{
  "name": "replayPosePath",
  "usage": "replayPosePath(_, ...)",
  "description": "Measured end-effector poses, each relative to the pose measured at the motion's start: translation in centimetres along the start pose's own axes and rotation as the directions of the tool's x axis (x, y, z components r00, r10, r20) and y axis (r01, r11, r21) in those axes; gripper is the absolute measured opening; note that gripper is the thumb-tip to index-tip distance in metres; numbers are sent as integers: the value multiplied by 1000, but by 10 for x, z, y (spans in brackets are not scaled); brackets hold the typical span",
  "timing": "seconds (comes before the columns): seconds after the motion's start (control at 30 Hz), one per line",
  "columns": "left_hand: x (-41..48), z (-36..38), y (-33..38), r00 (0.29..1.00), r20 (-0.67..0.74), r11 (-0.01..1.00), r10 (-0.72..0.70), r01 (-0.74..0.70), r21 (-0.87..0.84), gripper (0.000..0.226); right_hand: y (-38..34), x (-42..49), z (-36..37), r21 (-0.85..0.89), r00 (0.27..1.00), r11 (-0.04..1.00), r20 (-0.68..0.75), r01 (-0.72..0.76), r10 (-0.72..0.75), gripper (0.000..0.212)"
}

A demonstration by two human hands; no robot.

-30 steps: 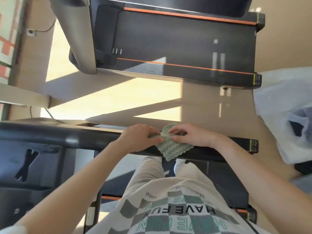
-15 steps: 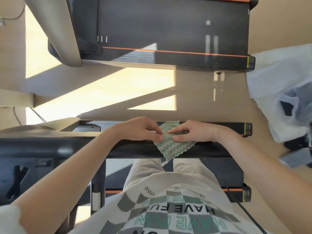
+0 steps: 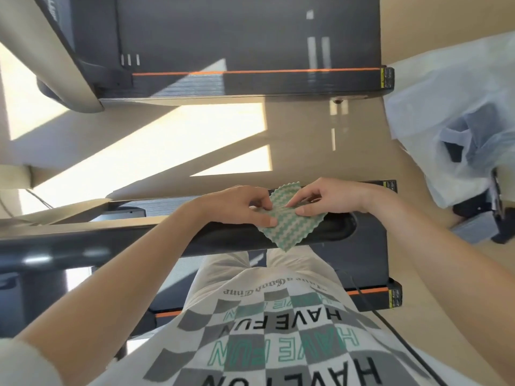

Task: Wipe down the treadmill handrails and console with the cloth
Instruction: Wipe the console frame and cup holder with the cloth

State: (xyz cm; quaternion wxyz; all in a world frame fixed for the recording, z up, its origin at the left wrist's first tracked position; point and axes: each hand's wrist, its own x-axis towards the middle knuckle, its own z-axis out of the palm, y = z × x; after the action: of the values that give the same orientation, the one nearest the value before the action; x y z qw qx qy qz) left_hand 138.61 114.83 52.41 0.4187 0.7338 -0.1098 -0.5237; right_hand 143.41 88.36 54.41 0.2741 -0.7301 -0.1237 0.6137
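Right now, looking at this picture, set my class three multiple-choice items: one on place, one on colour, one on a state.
1. Where does the cloth lie? A on the floor; B over the black handrail; C inside a bag.
2. Its pattern? A red and white; B plain blue; C green and white.
3. Who holds it? A left hand and right hand; B left hand alone; C nobody.
Key: 1B, it drapes the rail; 2C, green zigzags show; 3A, both hands pinch it.
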Motion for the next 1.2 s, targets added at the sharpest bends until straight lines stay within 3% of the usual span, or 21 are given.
replayPosePath(0.47,50,24,50,998,65,999,12,-9,-44,35,65,-38,-27,136,1000,991,-31,11,-7,26)
replayPosePath(0.97,-53,-22,-36,998,-29,996,-51,49,-73,27,-43,39,18,-5,980,985,104,171,-169,42)
replayPosePath(1.2,-101,-42,-81,994,-59,992,-96,91,-85,26,-93,75,41,-32,967,978,163,205,-198,36)
